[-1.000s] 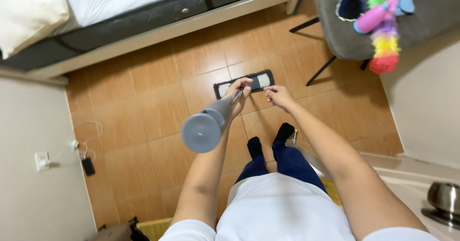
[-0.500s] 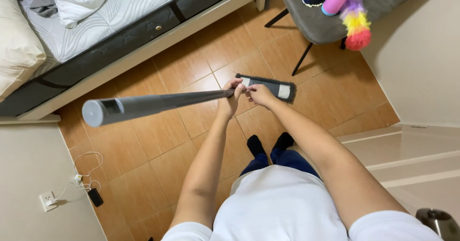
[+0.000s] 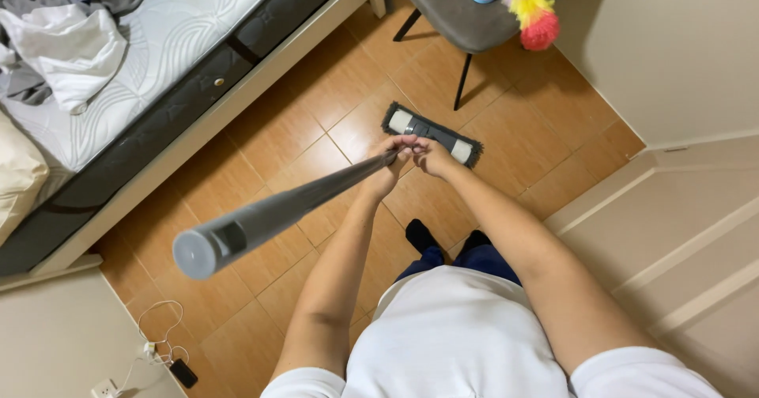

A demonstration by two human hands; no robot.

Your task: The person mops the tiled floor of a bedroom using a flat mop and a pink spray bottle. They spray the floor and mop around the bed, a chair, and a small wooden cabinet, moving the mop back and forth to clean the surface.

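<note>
I look straight down at my own arms and legs. Both hands grip a grey mop handle (image 3: 269, 212) whose top end points up toward the camera at lower left. My left hand (image 3: 389, 165) wraps the pole, and my right hand (image 3: 429, 154) closes on it just beside the left. The flat mop head (image 3: 455, 143), dark with a pale pad, lies on the orange tiled floor (image 3: 300, 121) just beyond my hands. My feet in dark socks (image 3: 421, 234) stand behind it.
A bed (image 3: 158, 58) with crumpled clothes and a white frame fills the upper left. A grey chair (image 3: 466, 18) holding a colourful duster (image 3: 531, 9) stands at the top. Pale wall and door panels (image 3: 680, 192) close the right. A charger cable and phone (image 3: 170, 358) lie lower left.
The view has tilted and shifted toward the bed. The handle's top end has swung lower and nearer the camera, and the mop head sits further forward by the chair legs.
</note>
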